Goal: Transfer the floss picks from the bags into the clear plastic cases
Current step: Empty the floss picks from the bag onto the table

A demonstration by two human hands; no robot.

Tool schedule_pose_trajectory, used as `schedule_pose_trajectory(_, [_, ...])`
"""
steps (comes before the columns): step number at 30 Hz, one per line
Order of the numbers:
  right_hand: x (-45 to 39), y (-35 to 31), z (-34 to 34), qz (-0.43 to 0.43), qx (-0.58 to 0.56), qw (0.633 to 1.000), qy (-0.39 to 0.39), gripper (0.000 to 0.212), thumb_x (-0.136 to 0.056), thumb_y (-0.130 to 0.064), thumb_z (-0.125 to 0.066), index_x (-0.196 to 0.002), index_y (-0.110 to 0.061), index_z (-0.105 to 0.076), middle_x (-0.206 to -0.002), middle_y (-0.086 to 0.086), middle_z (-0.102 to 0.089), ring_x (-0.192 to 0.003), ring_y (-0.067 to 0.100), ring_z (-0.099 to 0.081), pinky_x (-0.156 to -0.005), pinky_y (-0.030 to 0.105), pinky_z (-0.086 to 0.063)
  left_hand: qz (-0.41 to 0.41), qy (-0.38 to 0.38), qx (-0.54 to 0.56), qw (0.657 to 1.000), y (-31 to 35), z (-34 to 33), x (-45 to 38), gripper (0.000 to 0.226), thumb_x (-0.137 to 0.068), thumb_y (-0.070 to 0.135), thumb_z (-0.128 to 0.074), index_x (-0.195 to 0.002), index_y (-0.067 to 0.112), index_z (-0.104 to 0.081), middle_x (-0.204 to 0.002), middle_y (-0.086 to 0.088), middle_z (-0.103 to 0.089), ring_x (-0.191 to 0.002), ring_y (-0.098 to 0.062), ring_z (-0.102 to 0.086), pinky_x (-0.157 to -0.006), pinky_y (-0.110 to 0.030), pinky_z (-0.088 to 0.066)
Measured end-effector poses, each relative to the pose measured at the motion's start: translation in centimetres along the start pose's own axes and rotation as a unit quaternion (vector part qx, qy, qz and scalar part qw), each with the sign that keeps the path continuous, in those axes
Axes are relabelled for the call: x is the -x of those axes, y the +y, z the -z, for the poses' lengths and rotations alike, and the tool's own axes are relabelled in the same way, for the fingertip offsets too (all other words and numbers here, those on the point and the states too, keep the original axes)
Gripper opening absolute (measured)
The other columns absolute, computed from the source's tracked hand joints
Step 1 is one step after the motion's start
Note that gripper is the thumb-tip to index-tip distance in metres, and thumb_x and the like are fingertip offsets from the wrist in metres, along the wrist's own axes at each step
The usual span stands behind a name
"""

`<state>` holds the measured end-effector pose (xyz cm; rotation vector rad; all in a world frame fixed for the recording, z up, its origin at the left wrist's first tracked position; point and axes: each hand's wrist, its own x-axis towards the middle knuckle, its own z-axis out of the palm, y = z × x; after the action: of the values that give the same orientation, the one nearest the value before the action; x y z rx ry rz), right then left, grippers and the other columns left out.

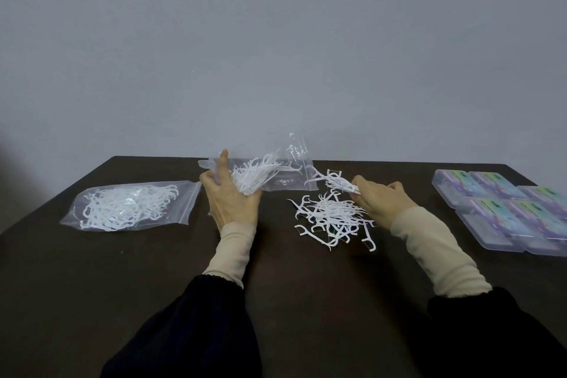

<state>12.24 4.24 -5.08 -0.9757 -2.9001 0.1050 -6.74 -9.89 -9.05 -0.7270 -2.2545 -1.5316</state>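
Loose floss picks (333, 218) nearest; left hand (230, 196) grips bag (276, 175), right fingers (380, 193) pinch a bunch (334, 182); cases (503, 209) next.

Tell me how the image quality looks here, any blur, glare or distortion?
Head view: soft, even light, no hard shadows; wide-angle bending at the table's far edge; faint glare on the held bag; clear cases smeared near the right edge, labels unreadable.
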Motion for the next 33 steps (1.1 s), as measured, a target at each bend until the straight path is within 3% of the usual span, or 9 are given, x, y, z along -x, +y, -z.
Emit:
schedule_pose_trajectory(7, [-0.2, 0.1, -0.9, -0.007, 0.039, 0.998, -0.047, 0.013, -0.101, -0.026, -0.025, -0.103, -0.019, -0.036, -0.107, 0.001, -0.052, -0.109, 0.022, -0.050, -0.100, 0.042, -0.024, 0.012, 0.000, 0.004, 1.000, 0.0, 0.1, 0.0, 0.089, -0.067, 0.018, -0.080, -0.142, 0.023, -0.033, -0.120, -0.014, -0.034, -0.105, -0.029, -0.047, -0.084, -0.037, -0.043])
schedule_pose_trajectory(11, [-0.2, 0.1, -0.9, -0.010, 0.071, 0.996, -0.059, 0.028, -0.101, -0.030, -0.029, -0.123, -0.015, -0.038, -0.122, 0.004, -0.048, -0.118, 0.020, -0.044, -0.102, 0.040, -0.025, 0.030, 0.005, 0.022, 0.999, 0.1, 0.1, 0.0, 0.089, -0.067, 0.016, -0.080, -0.142, 0.023, -0.033, -0.121, -0.014, -0.035, -0.108, -0.028, -0.045, -0.089, -0.037, -0.042])
schedule_pose_trajectory(15, [-0.3, -0.3, -0.9, 0.005, 0.050, 0.997, -0.059, 0.035, -0.097, -0.037, -0.040, -0.127, -0.019, -0.039, -0.125, 0.001, -0.045, -0.120, 0.018, -0.042, -0.104, 0.040, -0.024, 0.038, 0.008, 0.031, 0.999, 0.1, 0.0, 0.0, 0.086, -0.069, 0.015, -0.079, -0.142, 0.022, -0.033, -0.124, -0.015, -0.034, -0.111, -0.029, -0.043, -0.093, -0.037, -0.040])
schedule_pose_trajectory(20, [-0.3, -0.1, -0.5, 0.027, -0.024, 0.999, -0.020, 0.033, -0.090, -0.039, -0.054, -0.117, -0.022, -0.045, -0.101, -0.007, -0.041, -0.101, 0.012, -0.045, -0.101, 0.036, -0.026, 0.037, 0.005, 0.028, 0.999, 0.2, 0.1, 0.1, 0.087, -0.069, 0.016, -0.079, -0.142, 0.023, -0.033, -0.124, -0.015, -0.034, -0.109, -0.029, -0.044, -0.091, -0.037, -0.040])
schedule_pose_trajectory(24, [-0.5, 0.5, -0.4, 0.042, -0.091, 0.995, -0.004, 0.036, -0.080, -0.034, -0.069, -0.111, -0.025, -0.052, -0.095, -0.010, -0.045, -0.081, 0.005, -0.044, -0.087, 0.028, -0.026, 0.037, 0.003, 0.028, 0.999, 0.2, 0.0, 0.1, 0.088, -0.068, 0.017, -0.080, -0.142, 0.023, -0.033, -0.124, -0.015, -0.034, -0.110, -0.029, -0.044, -0.093, -0.036, -0.040])
schedule_pose_trajectory(27, [-0.6, 0.7, -0.3, 0.045, -0.122, 0.991, -0.011, 0.036, -0.075, -0.025, -0.075, -0.104, -0.028, -0.054, -0.091, -0.011, -0.046, -0.077, 0.005, -0.046, -0.089, 0.033, -0.035, 0.033, 0.002, 0.029, 0.999, 0.2, 0.0, 0.0, 0.088, -0.068, 0.017, -0.080, -0.142, 0.024, -0.032, -0.123, -0.015, -0.034, -0.109, -0.028, -0.044, -0.092, -0.036, -0.040])
schedule_pose_trajectory(30, [-0.3, 0.7, 0.0, 0.066, -0.176, 0.982, 0.001, 0.037, -0.073, -0.011, -0.075, -0.092, -0.034, -0.054, -0.092, -0.009, -0.052, -0.074, 0.005, -0.047, -0.084, 0.028, -0.043, 0.023, -0.001, 0.026, 0.999, 0.1, 0.0, 0.1, 0.089, -0.068, 0.017, -0.080, -0.142, 0.023, -0.032, -0.123, -0.015, -0.034, -0.109, -0.028, -0.044, -0.089, -0.035, -0.040])
schedule_pose_trajectory(33, [0.1, -0.2, 0.4, 0.098, -0.285, 0.950, 0.076, 0.037, -0.078, 0.002, -0.064, -0.084, -0.035, -0.057, -0.098, 0.005, -0.062, -0.076, 0.017, -0.055, -0.072, 0.019, -0.046, 0.004, -0.006, 0.019, 1.000, 0.2, -0.1, 0.2, 0.090, -0.067, 0.017, -0.080, -0.142, 0.024, -0.032, -0.122, -0.015, -0.034, -0.106, -0.029, -0.046, -0.084, -0.033, -0.040])
